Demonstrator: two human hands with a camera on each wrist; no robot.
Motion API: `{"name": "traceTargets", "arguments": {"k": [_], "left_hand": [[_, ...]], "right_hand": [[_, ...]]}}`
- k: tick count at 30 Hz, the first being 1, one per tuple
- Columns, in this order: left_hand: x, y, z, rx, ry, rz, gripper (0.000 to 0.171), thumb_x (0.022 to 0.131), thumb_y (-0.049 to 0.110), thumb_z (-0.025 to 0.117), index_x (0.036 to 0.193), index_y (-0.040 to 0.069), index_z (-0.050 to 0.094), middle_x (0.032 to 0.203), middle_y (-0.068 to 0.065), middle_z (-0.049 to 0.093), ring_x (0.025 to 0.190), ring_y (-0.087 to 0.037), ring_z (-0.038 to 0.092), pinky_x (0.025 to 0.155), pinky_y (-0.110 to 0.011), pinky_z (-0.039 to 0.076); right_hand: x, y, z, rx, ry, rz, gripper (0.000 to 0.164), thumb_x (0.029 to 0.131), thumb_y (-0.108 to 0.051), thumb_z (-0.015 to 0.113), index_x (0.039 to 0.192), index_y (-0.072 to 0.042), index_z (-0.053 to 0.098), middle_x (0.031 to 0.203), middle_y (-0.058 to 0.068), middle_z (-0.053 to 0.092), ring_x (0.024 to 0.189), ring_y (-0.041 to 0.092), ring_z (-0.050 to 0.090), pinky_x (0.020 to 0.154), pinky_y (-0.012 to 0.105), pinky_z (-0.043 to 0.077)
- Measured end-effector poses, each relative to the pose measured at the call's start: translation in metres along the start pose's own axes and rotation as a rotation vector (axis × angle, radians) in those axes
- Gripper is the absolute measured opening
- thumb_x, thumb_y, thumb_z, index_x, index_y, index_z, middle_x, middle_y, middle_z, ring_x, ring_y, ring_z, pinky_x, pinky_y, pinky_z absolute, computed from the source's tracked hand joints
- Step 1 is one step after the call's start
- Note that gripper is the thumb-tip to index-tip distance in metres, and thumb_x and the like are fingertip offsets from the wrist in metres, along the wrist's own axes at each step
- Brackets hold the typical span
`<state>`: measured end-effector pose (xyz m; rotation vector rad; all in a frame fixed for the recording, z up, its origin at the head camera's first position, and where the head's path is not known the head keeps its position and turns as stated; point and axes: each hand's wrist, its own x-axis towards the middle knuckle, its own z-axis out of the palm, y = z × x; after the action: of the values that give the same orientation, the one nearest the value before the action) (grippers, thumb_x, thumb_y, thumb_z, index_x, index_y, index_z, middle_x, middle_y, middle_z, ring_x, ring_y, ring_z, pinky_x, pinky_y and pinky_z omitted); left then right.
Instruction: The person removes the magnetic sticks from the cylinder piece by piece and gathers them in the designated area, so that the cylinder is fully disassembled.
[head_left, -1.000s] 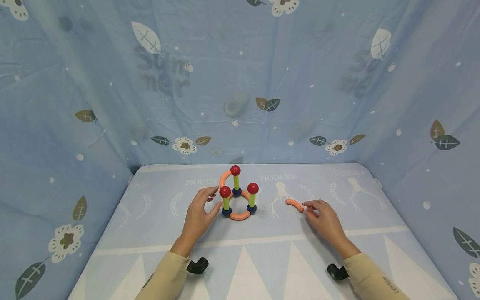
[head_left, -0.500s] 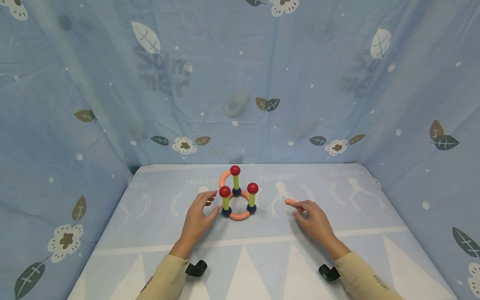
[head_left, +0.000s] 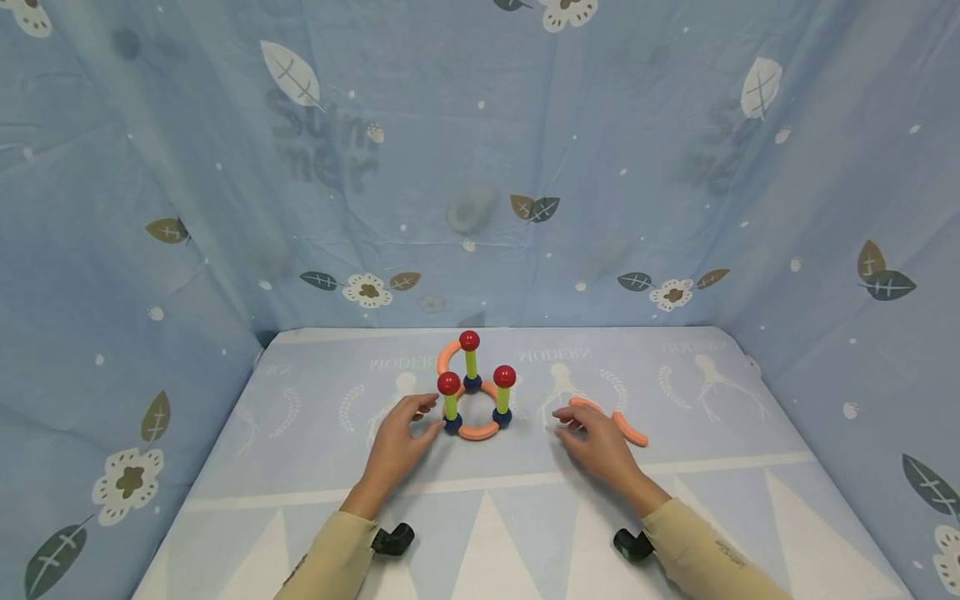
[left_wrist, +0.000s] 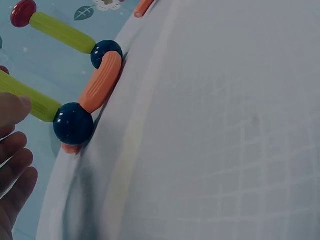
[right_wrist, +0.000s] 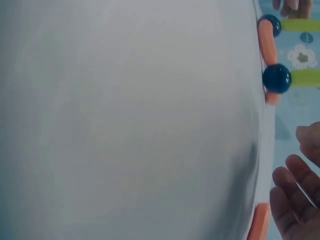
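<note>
Along far, left & right sides: blue curtain (head_left: 480, 158) w/ printed leaves & flowers. Under everything: pale tablecloth (head_left: 525, 533), white triangles along near part. At left wrist: tan left sleeve (head_left: 326, 558) & black left device (head_left: 394, 540); at right wrist: tan right sleeve (head_left: 708, 554) & black right device (head_left: 633, 546).

Approx. mid-table, on far half: ball-and-stick frame (head_left: 472, 383), upright, w/ 3 green rods (head_left: 503, 400) btwn navy balls (head_left: 452, 422) below & red balls (head_left: 505, 377) on top. Orange base arcs (head_left: 478, 433) in a ring btwn navy balls; upper arc (head_left: 448, 357) alongside far & near-left red balls.

Just left of frame: left hand (head_left: 397, 446), thumb & fingers apart; contact w/ near-left rod, can't tell. Well right of frame: right hand (head_left: 600, 450), thumb & fingers apart, tips toward left.

Loose on cloth: far loose arc (head_left: 585, 403), partly hidden behind right hand; right loose arc (head_left: 630, 429), just right of same hand. In the way: right hand, btwn frame & right loose arc.

Vs 1 s ago: right hand farther left, now past far loose arc's right end; right loose arc now in sight, earlier out of view at right hand's spot. Left hand slightly nearer, grip just as loose. Frame in same place, same build.
</note>
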<state>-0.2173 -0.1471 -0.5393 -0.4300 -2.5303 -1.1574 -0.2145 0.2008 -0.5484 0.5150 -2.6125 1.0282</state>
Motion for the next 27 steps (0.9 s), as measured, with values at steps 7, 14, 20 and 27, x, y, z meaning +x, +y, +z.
{"name": "traceTargets", "arguments": {"k": [7, 14, 20, 27], "left_hand": [[0.000, -0.006, 0.009, -0.020, -0.038, -0.026, 0.036, 0.089, 0.013, 0.081, 0.122, 0.008, 0.069, 0.117, -0.003, 0.067, 0.104, -0.019, 0.065, 0.091, -0.037, 0.057], [-0.002, -0.009, 0.015, -0.045, -0.040, -0.030, 0.037, 0.087, 0.012, 0.082, 0.120, 0.008, 0.069, 0.115, -0.005, 0.067, 0.101, -0.023, 0.067, 0.088, -0.040, 0.058], [-0.002, -0.011, 0.019, -0.062, -0.074, -0.084, 0.033, 0.088, 0.012, 0.081, 0.119, 0.009, 0.070, 0.114, -0.004, 0.067, 0.101, -0.019, 0.066, 0.089, -0.038, 0.057], [0.000, -0.011, 0.022, -0.037, -0.096, -0.112, 0.030, 0.088, 0.012, 0.081, 0.116, 0.009, 0.071, 0.110, -0.002, 0.067, 0.097, -0.015, 0.066, 0.085, -0.035, 0.057]], "right_hand": [[0.008, -0.016, 0.014, 0.052, -0.085, 0.035, 0.029, 0.088, -0.011, 0.080, 0.117, -0.012, 0.074, 0.106, 0.001, 0.072, 0.089, 0.013, 0.065, 0.082, 0.035, 0.056], [0.017, -0.027, 0.028, 0.092, -0.146, 0.084, 0.034, 0.090, -0.015, 0.079, 0.123, -0.013, 0.070, 0.107, -0.001, 0.071, 0.089, 0.011, 0.066, 0.081, 0.031, 0.056], [0.027, -0.030, 0.040, 0.141, -0.174, 0.149, 0.037, 0.090, -0.017, 0.080, 0.125, -0.015, 0.069, 0.107, -0.004, 0.072, 0.088, 0.006, 0.067, 0.079, 0.029, 0.056], [0.036, -0.037, 0.048, 0.158, -0.209, 0.189, 0.035, 0.091, -0.018, 0.078, 0.125, -0.014, 0.069, 0.103, -0.004, 0.071, 0.090, 0.008, 0.066, 0.081, 0.033, 0.056]]}}
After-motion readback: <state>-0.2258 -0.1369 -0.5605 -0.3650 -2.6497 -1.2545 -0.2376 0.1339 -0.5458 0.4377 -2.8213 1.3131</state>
